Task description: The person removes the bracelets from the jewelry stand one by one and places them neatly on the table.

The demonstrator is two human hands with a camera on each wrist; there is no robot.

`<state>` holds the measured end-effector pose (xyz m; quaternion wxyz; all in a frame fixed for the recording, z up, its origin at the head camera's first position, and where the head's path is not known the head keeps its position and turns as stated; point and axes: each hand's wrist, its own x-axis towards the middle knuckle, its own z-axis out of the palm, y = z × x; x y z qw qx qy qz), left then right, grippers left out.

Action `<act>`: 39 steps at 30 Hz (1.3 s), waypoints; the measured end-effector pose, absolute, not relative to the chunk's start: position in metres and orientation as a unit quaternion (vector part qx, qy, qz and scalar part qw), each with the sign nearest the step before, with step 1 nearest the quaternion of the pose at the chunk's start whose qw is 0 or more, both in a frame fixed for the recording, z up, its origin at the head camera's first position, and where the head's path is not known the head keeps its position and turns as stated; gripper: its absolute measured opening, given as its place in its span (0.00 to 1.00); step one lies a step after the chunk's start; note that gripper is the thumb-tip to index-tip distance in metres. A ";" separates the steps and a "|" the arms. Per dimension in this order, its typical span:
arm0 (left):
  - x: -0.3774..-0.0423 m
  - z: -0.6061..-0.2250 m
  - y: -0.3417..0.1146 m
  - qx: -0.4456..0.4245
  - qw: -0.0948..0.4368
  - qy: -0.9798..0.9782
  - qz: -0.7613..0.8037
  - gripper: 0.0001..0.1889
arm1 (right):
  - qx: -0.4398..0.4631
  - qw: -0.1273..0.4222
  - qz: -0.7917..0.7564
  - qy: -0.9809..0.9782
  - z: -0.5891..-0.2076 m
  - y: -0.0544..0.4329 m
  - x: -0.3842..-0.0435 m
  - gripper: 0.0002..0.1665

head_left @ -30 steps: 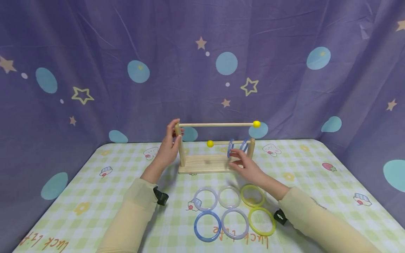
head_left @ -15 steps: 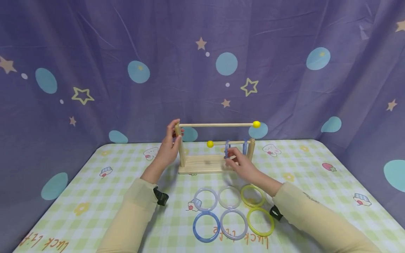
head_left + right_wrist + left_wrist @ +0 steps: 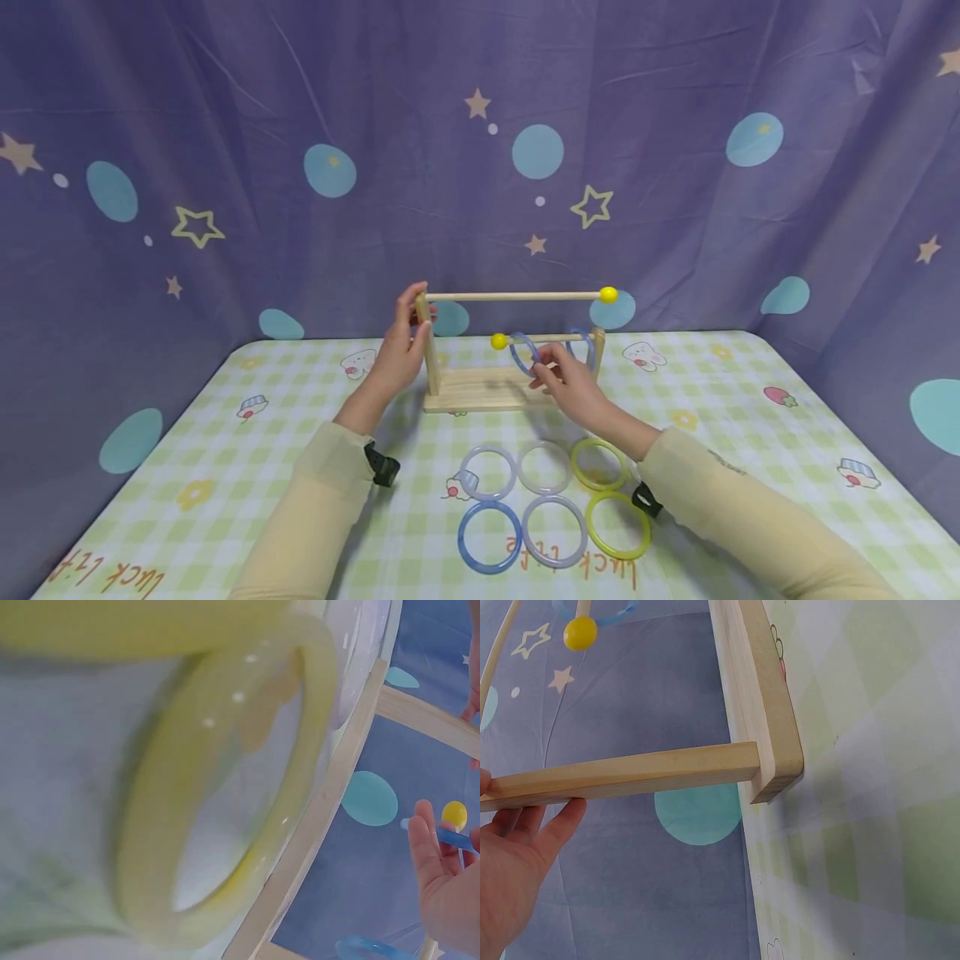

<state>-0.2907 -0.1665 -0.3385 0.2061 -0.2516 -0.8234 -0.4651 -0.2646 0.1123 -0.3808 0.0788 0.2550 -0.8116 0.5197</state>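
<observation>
A wooden stand has two posts, with a long upper rod (image 3: 517,297) and a shorter lower rod (image 3: 558,338), each tipped with a yellow ball. My left hand (image 3: 400,354) grips the top of the left post (image 3: 630,776), thumb on one side and fingers on the other. Between thumb and fingers my right hand (image 3: 573,387) pinches a blue ring (image 3: 515,357), which hangs tilted round the lower rod, close by its yellow ball (image 3: 498,342). A second blue ring (image 3: 592,352) hangs on the same rod by the right post, partly behind the right hand.
Several rings lie in two rows on the checked tablecloth (image 3: 285,467) in front of the stand: a blue ring (image 3: 491,570), pale bluish and clear ones, and two yellow-green rings, including one (image 3: 621,555) near the right sleeve. A purple curtain (image 3: 405,192) hangs behind.
My right hand has moved left along the lower rod, carrying the pinched blue ring toward the yellow ball. The other blue ring has swung on the rod. My left hand stays put.
</observation>
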 end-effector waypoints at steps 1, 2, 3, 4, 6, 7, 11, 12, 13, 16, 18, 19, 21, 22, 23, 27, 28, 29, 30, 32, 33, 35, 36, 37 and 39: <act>-0.291 -0.339 -0.166 -0.252 0.206 -0.824 -0.465 0.28 | 0.253 0.078 0.520 -0.812 -0.380 0.111 -0.265 0.07; -0.291 -0.339 -0.166 -0.251 0.205 -0.824 -0.464 0.28 | 0.251 0.077 0.521 -0.812 -0.379 0.109 -0.265 0.07; -0.291 -0.339 -0.166 -0.251 0.205 -0.824 -0.465 0.28 | 0.250 0.076 0.522 -0.812 -0.378 0.108 -0.265 0.08; -0.292 -0.340 -0.166 -0.251 0.205 -0.824 -0.464 0.28 | 0.249 0.075 0.523 -0.812 -0.377 0.107 -0.266 0.08; -0.292 -0.340 -0.166 -0.251 0.204 -0.824 -0.465 0.28 | 0.250 0.071 0.525 -0.810 -0.375 0.104 -0.266 0.09; -0.292 -0.340 -0.166 -0.251 0.204 -0.824 -0.465 0.28 | 0.250 0.069 0.527 -0.809 -0.374 0.102 -0.266 0.09; -0.292 -0.339 -0.165 -0.255 0.205 -0.822 -0.467 0.28 | 0.257 0.063 0.528 -0.807 -0.371 0.098 -0.267 0.09; -0.292 -0.339 -0.165 -0.256 0.205 -0.821 -0.467 0.28 | 0.258 0.063 0.528 -0.806 -0.371 0.098 -0.267 0.09; -0.293 -0.339 -0.165 -0.258 0.205 -0.820 -0.467 0.28 | 0.260 0.064 0.527 -0.807 -0.370 0.097 -0.267 0.09; -0.293 -0.339 -0.165 -0.259 0.207 -0.820 -0.467 0.27 | 0.270 0.071 0.525 -0.804 -0.371 0.095 -0.268 0.08; -0.293 -0.339 -0.165 -0.258 0.208 -0.820 -0.466 0.27 | 0.275 0.072 0.523 -0.803 -0.370 0.094 -0.269 0.07; -0.294 -0.340 -0.165 -0.257 0.208 -0.820 -0.466 0.27 | 0.277 0.072 0.522 -0.803 -0.370 0.093 -0.269 0.07; -0.294 -0.340 -0.166 -0.257 0.209 -0.820 -0.466 0.27 | 0.284 0.073 0.521 -0.802 -0.371 0.092 -0.269 0.07; -0.294 -0.340 -0.166 -0.257 0.208 -0.821 -0.466 0.27 | 0.284 0.072 0.521 -0.801 -0.371 0.092 -0.269 0.07; -0.294 -0.340 -0.166 -0.256 0.208 -0.821 -0.465 0.27 | 0.286 0.071 0.522 -0.801 -0.370 0.091 -0.270 0.07; -0.293 -0.339 -0.167 -0.252 0.204 -0.824 -0.465 0.27 | 0.294 0.066 0.525 -0.796 -0.368 0.087 -0.270 0.09; -0.293 -0.339 -0.167 -0.251 0.204 -0.824 -0.465 0.27 | 0.295 0.064 0.525 -0.796 -0.368 0.087 -0.270 0.09; -0.292 -0.339 -0.167 -0.250 0.203 -0.824 -0.466 0.27 | 0.295 0.063 0.526 -0.795 -0.367 0.086 -0.269 0.09; -0.292 -0.339 -0.167 -0.249 0.203 -0.825 -0.466 0.27 | 0.300 0.065 0.526 -0.793 -0.367 0.086 -0.268 0.09; -0.291 -0.338 -0.167 -0.247 0.202 -0.825 -0.467 0.27 | 0.308 0.070 0.525 -0.790 -0.367 0.087 -0.265 0.09; -0.291 -0.338 -0.167 -0.246 0.201 -0.825 -0.467 0.27 | 0.312 0.073 0.525 -0.788 -0.367 0.088 -0.264 0.09; -0.290 -0.337 -0.167 -0.246 0.200 -0.825 -0.468 0.27 | 0.318 0.079 0.523 -0.787 -0.366 0.091 -0.261 0.08; -0.290 -0.337 -0.166 -0.245 0.200 -0.825 -0.468 0.27 | 0.322 0.082 0.522 -0.786 -0.366 0.093 -0.259 0.08; -0.290 -0.337 -0.166 -0.244 0.199 -0.826 -0.468 0.27 | 0.324 0.086 0.520 -0.786 -0.366 0.095 -0.257 0.08; -0.290 -0.337 -0.166 -0.243 0.198 -0.826 -0.468 0.27 | 0.323 0.090 0.515 -0.789 -0.366 0.100 -0.253 0.07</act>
